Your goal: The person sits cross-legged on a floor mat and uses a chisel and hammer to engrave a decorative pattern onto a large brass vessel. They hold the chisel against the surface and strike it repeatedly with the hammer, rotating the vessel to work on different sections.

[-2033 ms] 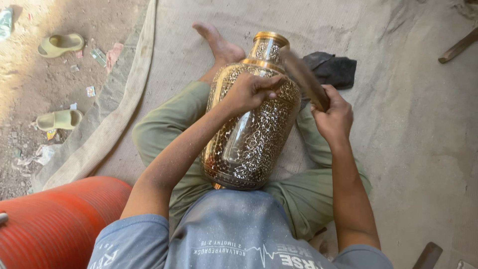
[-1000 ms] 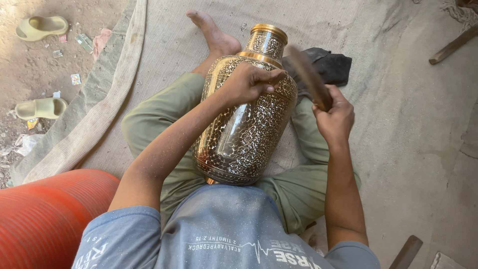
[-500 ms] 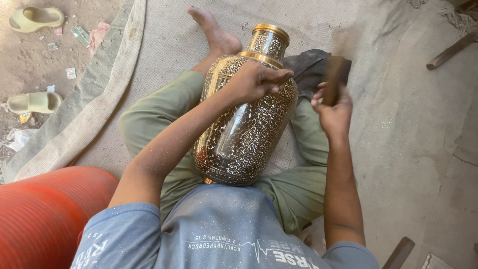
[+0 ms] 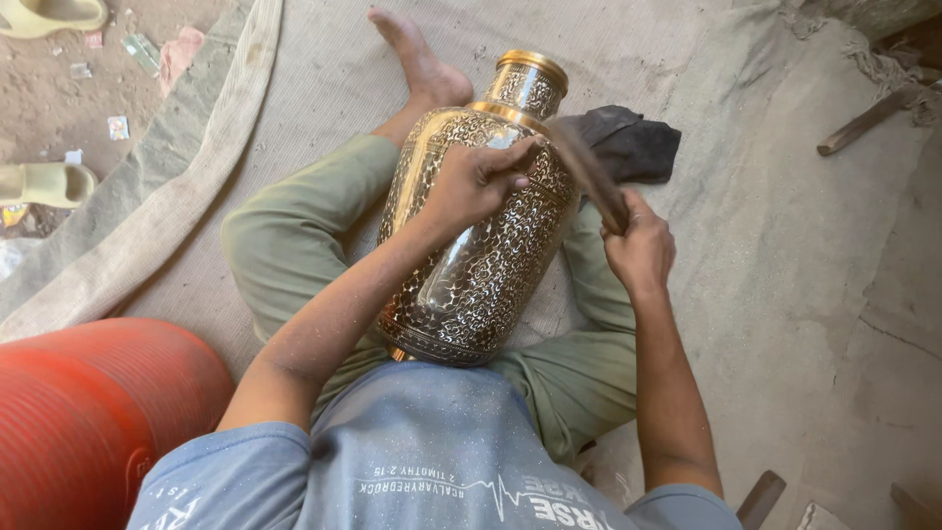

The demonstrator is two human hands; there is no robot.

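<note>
Brass vase [image 4: 481,245], engraved all over, lies tilted in the seated person's lap on the cloth-covered floor [image 4: 785,245]. Left hand [image 4: 481,182] presses a small tool against its shoulder; right hand [image 4: 640,245] is clenched around a dark hammer handle [image 4: 589,172].

A vase [image 4: 481,236] lies on the lap, a cloth [image 4: 628,142] behind it, sandals [image 4: 44,182] far left.

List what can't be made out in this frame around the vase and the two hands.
- Head view: whatever the left hand pinches against the brass vase is hidden by its fingers.
- The wooden tool in the right hand is motion-blurred; its striking end is unclear.
- The vase base is hidden by the person's shirt.
</note>
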